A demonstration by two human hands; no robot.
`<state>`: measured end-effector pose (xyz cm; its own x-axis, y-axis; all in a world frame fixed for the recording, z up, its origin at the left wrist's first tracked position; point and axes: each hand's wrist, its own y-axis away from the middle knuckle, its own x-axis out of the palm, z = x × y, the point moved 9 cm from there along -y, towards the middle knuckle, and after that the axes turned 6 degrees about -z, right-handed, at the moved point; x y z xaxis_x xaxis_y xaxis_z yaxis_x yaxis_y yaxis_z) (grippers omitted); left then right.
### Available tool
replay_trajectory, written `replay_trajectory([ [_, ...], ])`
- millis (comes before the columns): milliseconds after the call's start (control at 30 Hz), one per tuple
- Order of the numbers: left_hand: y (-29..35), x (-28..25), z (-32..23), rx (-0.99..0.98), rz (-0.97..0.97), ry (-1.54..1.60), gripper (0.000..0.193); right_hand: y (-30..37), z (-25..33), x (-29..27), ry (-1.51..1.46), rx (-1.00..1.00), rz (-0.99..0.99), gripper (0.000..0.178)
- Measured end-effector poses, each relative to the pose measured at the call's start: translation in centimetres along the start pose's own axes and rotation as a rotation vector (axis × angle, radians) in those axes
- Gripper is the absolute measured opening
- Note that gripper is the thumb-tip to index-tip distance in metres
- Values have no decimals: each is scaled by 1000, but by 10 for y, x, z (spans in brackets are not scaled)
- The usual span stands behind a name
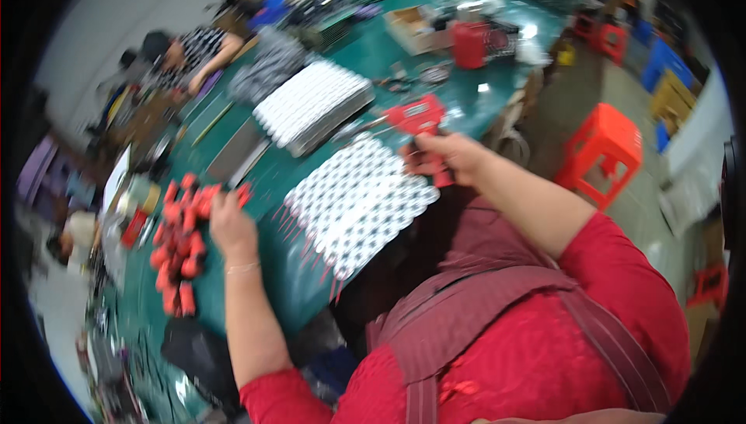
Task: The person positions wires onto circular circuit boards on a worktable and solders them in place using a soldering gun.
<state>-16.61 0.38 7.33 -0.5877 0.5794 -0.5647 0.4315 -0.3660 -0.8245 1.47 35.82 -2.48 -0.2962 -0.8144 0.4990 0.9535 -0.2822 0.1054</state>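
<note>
Right hand (460,155) wraps red pistol-shaped tool (420,116), white dotted panel (361,200) just left; left hand (232,226) at stubby red-black parts (180,244), can't tell if pinching.

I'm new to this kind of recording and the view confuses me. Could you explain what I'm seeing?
No robot here: these are a person's bare hands, seen from a wide fisheye camera on that person's head, so straight edges bend near the rim. The right hand holds a red gun-shaped tool. The left hand is at a pile of red-and-black pieces; blur hides whether it grips one. Between the hands, on the green table, lies a white panel with dark spots and thin red strands along one edge. Beyond it sits a white stack.
</note>
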Motion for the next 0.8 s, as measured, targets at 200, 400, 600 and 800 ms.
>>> replay_trajectory([
  [200, 12, 6, -3, -198, 65, 311, 11, 10, 9, 23, -31, -16, 60, 41],
  [400, -9, 24, -75, -12, 313, 312, 11, 11, 14, 27, -69, -7, 40, 48],
  [600, 6, 27, -102, 7, 414, 428, 7, 9, 13, 42, 2, 27, 61, 49],
  [800, 12, 29, -103, -68, 639, 411, 8, 8, 8, 40, -14, 80, 68, 53],
])
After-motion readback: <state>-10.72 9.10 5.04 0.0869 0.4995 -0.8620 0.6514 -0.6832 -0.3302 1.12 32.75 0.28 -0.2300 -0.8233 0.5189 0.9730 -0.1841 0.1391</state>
